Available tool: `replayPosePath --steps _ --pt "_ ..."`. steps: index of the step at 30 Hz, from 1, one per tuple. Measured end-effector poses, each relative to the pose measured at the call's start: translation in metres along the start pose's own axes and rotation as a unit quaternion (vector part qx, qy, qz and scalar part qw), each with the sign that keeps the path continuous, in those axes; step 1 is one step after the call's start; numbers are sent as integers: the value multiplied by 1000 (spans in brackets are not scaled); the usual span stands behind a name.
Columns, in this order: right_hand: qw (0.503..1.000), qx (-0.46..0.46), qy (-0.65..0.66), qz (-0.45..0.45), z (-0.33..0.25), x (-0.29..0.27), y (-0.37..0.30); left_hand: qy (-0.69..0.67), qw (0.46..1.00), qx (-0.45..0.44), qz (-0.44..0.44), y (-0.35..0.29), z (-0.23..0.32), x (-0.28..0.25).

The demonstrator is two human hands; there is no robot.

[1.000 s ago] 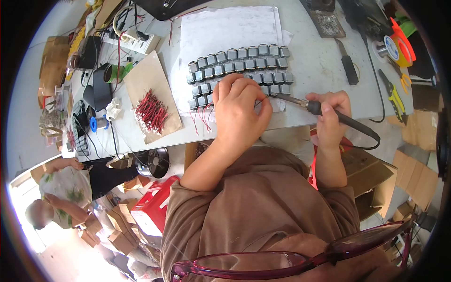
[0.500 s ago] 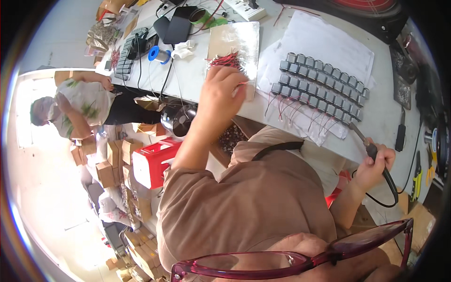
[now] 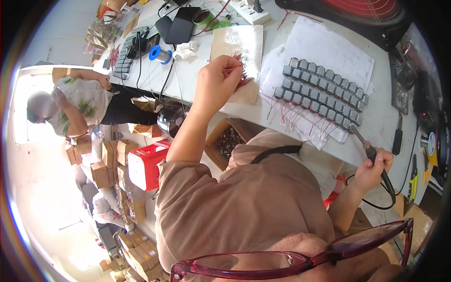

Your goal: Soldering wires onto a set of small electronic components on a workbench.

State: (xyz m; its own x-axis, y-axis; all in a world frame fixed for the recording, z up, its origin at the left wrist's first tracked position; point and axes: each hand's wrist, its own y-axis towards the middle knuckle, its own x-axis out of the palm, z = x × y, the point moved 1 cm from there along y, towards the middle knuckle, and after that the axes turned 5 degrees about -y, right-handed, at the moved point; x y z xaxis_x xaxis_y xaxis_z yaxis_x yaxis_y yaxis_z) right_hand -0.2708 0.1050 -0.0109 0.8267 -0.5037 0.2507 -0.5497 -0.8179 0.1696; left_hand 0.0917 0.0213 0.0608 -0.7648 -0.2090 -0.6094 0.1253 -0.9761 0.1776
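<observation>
My left hand (image 3: pixel 218 80) is closed over a pile of thin red and black wires (image 3: pixel 243 81), its fingertips pinched on red wire. The pile lies on a tan board (image 3: pixel 228 40) with a shiny, silvery right part. In my right hand (image 3: pixel 375 168) is a soldering iron (image 3: pixel 370 151), gripped by its dark handle. Its metal tip points up and left, close to the near right corner of the rows of small silvery box-shaped parts (image 3: pixel 324 91). Red and dark wires (image 3: pixel 292 115) trail from the nearest row. The parts sit on white paper (image 3: pixel 324 40).
Left of the board are a blue solder spool (image 3: pixel 159 55), crumpled tissue (image 3: pixel 184 50) and a green tin (image 3: pixel 203 18). A fan with a red grille (image 3: pixel 371 9) stands far right, cutters (image 3: pixel 413 178) nearer. Beyond the left table edge are a red box (image 3: pixel 145 169) and another person (image 3: pixel 77 103).
My left hand has moved slightly up and left, and its fingers have closed on wire at the pile. My right hand keeps the soldering iron in nearly the same place.
</observation>
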Motion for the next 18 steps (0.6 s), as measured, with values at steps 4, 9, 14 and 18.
replayPosePath --steps 4,9,14,18 --pt "1000 3 -4 -3 -2 0 -3 -147 983 -75 -76 8 17 14" --pt "1000 -3 22 1 -5 2 -3 -296 933 -63 -193 8 48 50" --pt "998 -2 57 -18 -8 2 0 -275 911 -25 -307 -31 76 99" --pt "999 -13 32 -35 -9 -6 -3 -191 938 68 -281 -52 90 119"
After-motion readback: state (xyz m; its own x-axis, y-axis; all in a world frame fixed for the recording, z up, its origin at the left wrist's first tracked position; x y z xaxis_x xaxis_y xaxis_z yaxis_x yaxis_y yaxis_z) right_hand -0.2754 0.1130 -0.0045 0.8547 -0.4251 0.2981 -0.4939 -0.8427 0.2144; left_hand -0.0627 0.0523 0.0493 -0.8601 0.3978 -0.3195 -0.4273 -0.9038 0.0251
